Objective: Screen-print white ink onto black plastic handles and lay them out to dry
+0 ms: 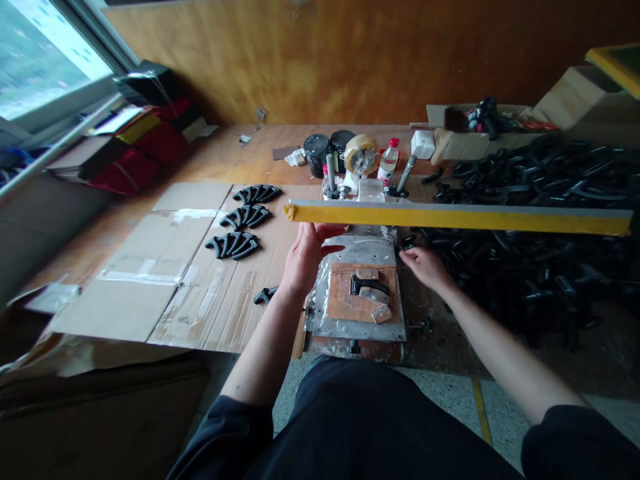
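My left hand (pixel 304 259) is just below the left end of a long yellow-and-grey bar (pixel 450 217), fingers stretched out and apart. Whether it touches the bar, I cannot tell. My right hand (pixel 424 265) has its fingers closed at a small black piece (pixel 409 243), partly hidden, beside the metal plate (pixel 360 250). Between my hands, a curved black plastic part (pixel 371 287) with pale marking lies among small blocks on a brown wooden board (pixel 340 303). Another black part (pixel 264 295) lies on the cardboard, partly behind my left forearm.
Three rows of black parts (pixel 234 245) lie on flat cardboard (pixel 200 273) at left. A big heap of black parts (pixel 520 267) covers the right. Behind the bar stand dark tubs (pixel 317 155), a tape roll (pixel 361 155), a red-capped bottle (pixel 389 160) and metal posts (pixel 407 175).
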Action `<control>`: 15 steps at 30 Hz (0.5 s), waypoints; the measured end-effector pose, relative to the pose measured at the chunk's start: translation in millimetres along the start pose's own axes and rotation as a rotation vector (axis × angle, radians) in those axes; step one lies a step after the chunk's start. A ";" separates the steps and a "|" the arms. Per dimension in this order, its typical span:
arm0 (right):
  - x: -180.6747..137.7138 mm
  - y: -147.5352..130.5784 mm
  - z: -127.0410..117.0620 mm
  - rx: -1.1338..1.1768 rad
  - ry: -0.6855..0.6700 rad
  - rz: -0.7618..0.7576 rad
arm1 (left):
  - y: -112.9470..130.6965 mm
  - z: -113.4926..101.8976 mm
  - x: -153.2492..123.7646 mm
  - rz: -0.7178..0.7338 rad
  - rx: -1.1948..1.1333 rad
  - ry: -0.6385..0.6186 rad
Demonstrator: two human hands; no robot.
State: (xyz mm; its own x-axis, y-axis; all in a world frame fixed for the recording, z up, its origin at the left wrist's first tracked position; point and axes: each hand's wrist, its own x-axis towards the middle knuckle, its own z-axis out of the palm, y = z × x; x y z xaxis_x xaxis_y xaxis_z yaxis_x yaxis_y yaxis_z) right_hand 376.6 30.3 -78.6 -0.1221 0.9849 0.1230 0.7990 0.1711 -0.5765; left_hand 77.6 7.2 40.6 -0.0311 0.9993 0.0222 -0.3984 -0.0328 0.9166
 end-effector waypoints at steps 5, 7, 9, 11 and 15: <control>-38.3 -59.1 63.8 -0.346 -0.227 -0.118 | -54.1 5.7 -41.7 -0.301 0.009 0.153; -50.0 -82.4 70.7 -0.379 -0.218 -0.084 | -85.0 5.0 -72.5 -0.663 0.016 0.018; -61.3 -102.1 72.1 -0.333 -0.201 -0.173 | -108.1 2.7 -96.5 -0.787 -0.059 -0.007; -67.0 -111.4 68.2 -0.238 -0.215 -0.363 | -118.8 -6.1 -108.0 -0.778 -0.123 0.082; -45.5 -65.6 26.2 -0.247 -0.173 -0.365 | -113.3 -67.1 -103.8 -0.653 0.087 0.360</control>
State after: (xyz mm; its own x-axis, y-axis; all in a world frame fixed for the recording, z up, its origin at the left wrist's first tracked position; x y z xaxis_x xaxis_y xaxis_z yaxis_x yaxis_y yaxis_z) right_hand 314.3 -25.0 -67.5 -0.5005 0.8554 0.1333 0.7993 0.5158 -0.3083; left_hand 64.4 -94.2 -92.4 -0.1174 0.7463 -0.6551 -0.3656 0.5809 0.7272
